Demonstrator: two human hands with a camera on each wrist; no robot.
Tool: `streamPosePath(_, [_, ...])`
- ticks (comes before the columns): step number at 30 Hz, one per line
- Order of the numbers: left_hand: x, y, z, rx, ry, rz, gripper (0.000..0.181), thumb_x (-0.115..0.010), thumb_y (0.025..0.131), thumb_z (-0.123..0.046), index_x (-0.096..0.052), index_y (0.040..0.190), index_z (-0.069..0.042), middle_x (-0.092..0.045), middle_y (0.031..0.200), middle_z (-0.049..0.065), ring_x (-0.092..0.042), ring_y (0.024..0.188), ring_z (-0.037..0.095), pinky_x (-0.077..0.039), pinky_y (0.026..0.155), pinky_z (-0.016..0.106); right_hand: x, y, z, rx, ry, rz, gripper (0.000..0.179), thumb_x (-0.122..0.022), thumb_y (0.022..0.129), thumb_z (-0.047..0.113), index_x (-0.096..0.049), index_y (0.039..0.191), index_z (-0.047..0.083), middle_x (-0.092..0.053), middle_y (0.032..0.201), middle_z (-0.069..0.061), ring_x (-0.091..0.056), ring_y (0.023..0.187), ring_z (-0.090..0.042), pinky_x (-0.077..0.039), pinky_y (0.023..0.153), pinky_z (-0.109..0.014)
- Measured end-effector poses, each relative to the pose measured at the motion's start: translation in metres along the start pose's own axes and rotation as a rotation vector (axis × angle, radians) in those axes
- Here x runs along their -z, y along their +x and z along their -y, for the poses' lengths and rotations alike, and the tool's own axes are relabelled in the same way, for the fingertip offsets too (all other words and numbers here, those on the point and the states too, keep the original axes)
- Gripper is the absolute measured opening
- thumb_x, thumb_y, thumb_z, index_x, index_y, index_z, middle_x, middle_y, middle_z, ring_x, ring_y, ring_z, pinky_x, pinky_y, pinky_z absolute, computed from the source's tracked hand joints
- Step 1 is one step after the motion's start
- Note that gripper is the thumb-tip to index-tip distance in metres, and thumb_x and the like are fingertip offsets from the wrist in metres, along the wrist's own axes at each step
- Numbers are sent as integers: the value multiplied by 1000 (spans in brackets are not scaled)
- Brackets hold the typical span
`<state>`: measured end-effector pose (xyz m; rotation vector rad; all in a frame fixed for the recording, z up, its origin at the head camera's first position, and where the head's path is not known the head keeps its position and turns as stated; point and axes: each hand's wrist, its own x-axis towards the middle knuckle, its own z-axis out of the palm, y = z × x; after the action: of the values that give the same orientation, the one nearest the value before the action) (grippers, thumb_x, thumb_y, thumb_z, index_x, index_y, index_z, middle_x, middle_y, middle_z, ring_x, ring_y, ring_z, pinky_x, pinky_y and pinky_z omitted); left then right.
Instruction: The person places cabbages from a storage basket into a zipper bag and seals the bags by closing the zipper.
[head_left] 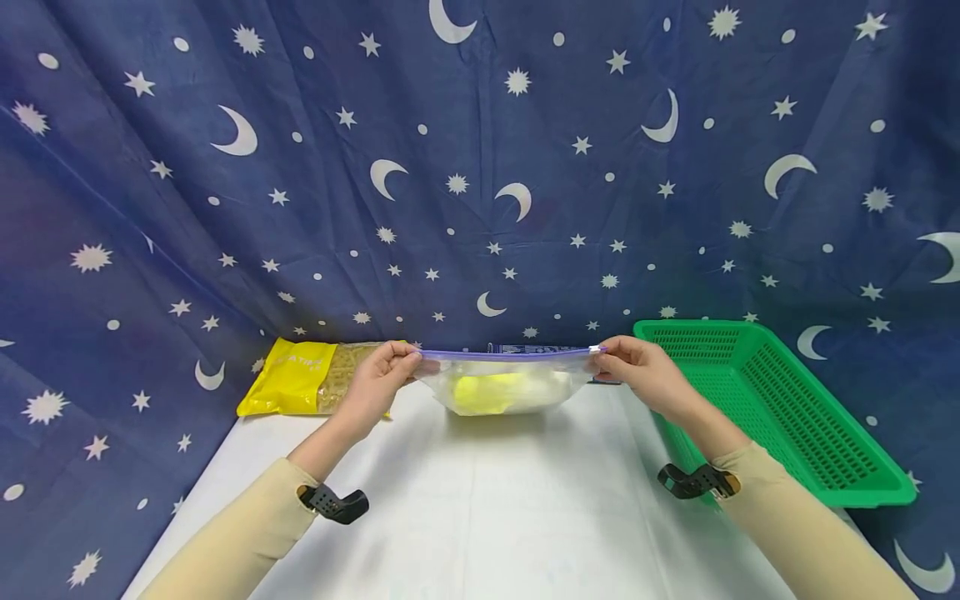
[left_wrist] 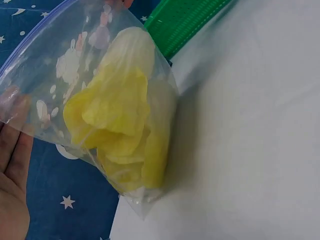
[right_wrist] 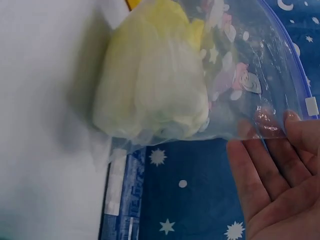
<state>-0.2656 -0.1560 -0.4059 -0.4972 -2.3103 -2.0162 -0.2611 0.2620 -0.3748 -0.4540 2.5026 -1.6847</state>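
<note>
A clear slider zip bag [head_left: 517, 367] with a purple zip strip hangs stretched between both hands, low over the table. Inside it lies a napa cabbage [left_wrist: 120, 100] with yellow leaves and white stems. My left hand [head_left: 382, 379] pinches the left end of the zip strip. At the opposite end, my right hand [head_left: 648, 375] pinches the corner beside the white slider [right_wrist: 311, 106]. Pale printed figures show on the bag's film in both wrist views. The right hand's lower fingers [right_wrist: 255, 167] lie partly behind the film.
A yellow packet of dried noodle-like food [head_left: 288, 379] lies at the back left. A green plastic basket [head_left: 780, 408] stands on the right. Behind the bag sits a flat blue printed item [right_wrist: 132, 187], mostly hidden in the head view. A star-patterned curtain [head_left: 480, 167] borders the white table [head_left: 510, 500].
</note>
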Motion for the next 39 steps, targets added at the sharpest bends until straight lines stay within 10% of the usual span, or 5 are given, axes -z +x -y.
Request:
streamPosePath(24, [1, -71, 39, 177, 120, 367, 26, -61, 104, -29, -63, 113, -5, -77, 105, 5, -69, 109, 23, -51, 100, 45, -33, -65, -46, -21, -133, 293, 14, -53, 106, 12, -64, 109, 4, -72, 111, -10, -68, 106, -26, -57, 91, -34])
streamPosePath(39, [-7, -79, 63, 142, 238, 291, 19, -60, 105, -28, -64, 111, -10, -65, 97, 13, -50, 77, 12, -44, 64, 25, -52, -74, -65, -29, -214, 185, 11, -59, 104, 18, -69, 107, 14, -70, 111, 0, -64, 105, -28, -56, 84, -27])
